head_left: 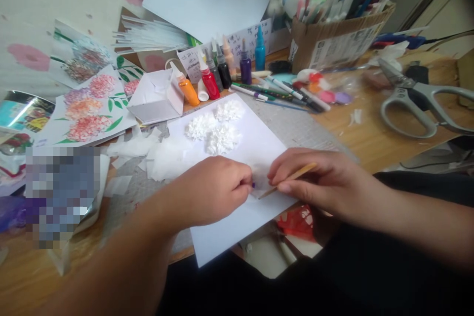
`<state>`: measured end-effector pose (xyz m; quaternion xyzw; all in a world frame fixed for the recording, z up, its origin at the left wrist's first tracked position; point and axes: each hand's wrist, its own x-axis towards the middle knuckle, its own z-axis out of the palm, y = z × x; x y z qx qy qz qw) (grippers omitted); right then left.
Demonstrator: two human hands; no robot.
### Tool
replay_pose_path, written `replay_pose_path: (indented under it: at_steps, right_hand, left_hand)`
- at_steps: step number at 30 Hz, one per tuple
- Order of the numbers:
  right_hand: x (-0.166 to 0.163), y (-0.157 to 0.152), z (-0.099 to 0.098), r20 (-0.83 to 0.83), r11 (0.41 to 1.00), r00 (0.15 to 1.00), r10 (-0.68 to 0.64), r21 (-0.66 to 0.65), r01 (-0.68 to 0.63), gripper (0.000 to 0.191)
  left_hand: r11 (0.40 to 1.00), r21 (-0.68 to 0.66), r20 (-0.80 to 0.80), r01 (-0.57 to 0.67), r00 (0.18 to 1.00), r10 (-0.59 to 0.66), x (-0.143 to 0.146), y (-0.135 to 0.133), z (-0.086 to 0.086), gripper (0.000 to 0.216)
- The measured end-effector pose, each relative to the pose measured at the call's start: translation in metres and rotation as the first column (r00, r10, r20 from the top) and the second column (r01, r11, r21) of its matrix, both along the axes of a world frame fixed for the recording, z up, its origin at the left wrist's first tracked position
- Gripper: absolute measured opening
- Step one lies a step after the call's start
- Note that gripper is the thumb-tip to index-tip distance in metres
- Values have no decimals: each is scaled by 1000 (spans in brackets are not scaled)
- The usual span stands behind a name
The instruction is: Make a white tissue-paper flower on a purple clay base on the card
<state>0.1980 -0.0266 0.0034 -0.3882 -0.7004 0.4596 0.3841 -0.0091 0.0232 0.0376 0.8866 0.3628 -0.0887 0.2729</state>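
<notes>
My right hand (322,182) grips a thin wooden stick (304,170) between thumb and fingers, its pointed end slanting down and left near the paper. Close by on the left, my left hand (218,190) is closed in a pinch; what it holds is mostly hidden. A tiny purple bit shows at its fingertips. Between the hands is a thin, see-through white piece (261,174), possibly tissue. Both hands are over a white sheet of paper (215,237). Beyond them, three ruffled white paper flowers (222,137) lie grouped on that sheet.
Torn white tissue (165,158) lies left of the sheet. Colour bottles, including an orange bottle (188,90), stand behind, near several pens (281,90). Large scissors (418,103) lie right. A cardboard box (340,39) holds brushes. Floral pictures (92,108) and a blurred-out device (66,192) are left.
</notes>
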Motion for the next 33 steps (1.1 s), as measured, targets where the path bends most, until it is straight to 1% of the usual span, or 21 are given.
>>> replay_pose_path:
  at_steps: [5, 8, 11, 13, 16, 18, 21, 24, 28, 33]
  right_hand:
    - [0, 0, -3, 34, 999, 998, -45, -8, 45, 12]
    - [0, 1, -4, 62, 997, 995, -72, 13, 72, 16]
    - [0, 1, -3, 74, 994, 992, -105, 35, 103, 15]
    - [-1, 1, -1, 73, 993, 991, -114, 14, 114, 16]
    - [-1, 0, 0, 66, 996, 994, -92, -8, 93, 18]
    - [-1, -1, 0, 46, 996, 996, -80, 29, 78, 17]
    - [-1, -1, -1, 39, 993, 995, -97, 67, 94, 15]
    - [-2, -2, -2, 60, 991, 991, -117, 75, 112, 14]
    - [-4, -1, -4, 61, 987, 993, -104, 130, 95, 11]
    - [-7, 2, -6, 103, 981, 991, -89, 182, 69, 9]
  left_hand:
    - [998, -54, -15, -34, 999, 33, 0, 0, 2, 29]
    - [995, -76, -15, -65, 998, 64, 0, 0, 2, 21]
    - [995, -53, -25, -80, 997, 79, 1, 0, 1, 17]
    - [996, -32, -16, -83, 996, 83, 1, 0, 1, 21]
    - [997, 6, -3, -78, 997, 78, 1, -1, -1, 26]
    - [997, 39, -6, -70, 997, 71, 1, -1, -2, 28]
    - [996, 66, -15, -56, 998, 57, 1, -1, -3, 28]
    - [997, 63, -26, -40, 999, 42, 2, -1, -4, 27]
    - [998, 51, -27, -45, 999, 47, 4, -1, -4, 27]
    - [997, 16, -5, -72, 997, 73, 3, 1, -3, 34]
